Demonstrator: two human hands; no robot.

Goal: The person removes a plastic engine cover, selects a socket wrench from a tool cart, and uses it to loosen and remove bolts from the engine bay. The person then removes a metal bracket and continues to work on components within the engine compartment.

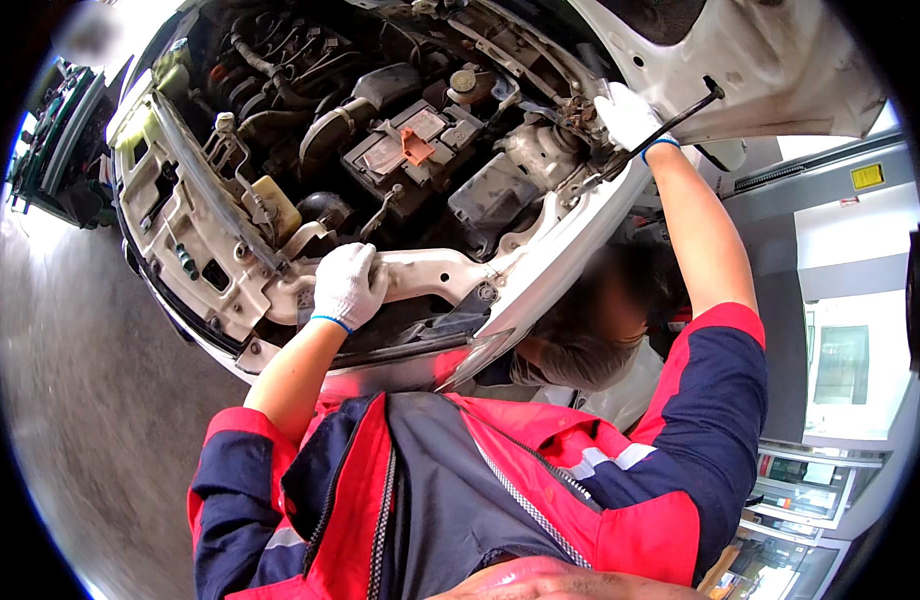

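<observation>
My left hand, in a white knit glove with a blue cuff, holds the white metal beam at the front corner of the engine bay, its fingers curled over the edge. My right hand, gloved the same way, reaches to the rear corner of the bay by the raised hood. Its fingers look stretched out against the body there, their tips partly hard to make out. A black hood strut slants past the right wrist. Between my hands lie the car battery with an orange terminal cover and a grey box.
Another person crouches beside the white fender, close to my right side. A yellowish fluid reservoir sits near the front panel. Grey floor stretches out on the left, with dark car parts beyond. Glass cabinets stand at right.
</observation>
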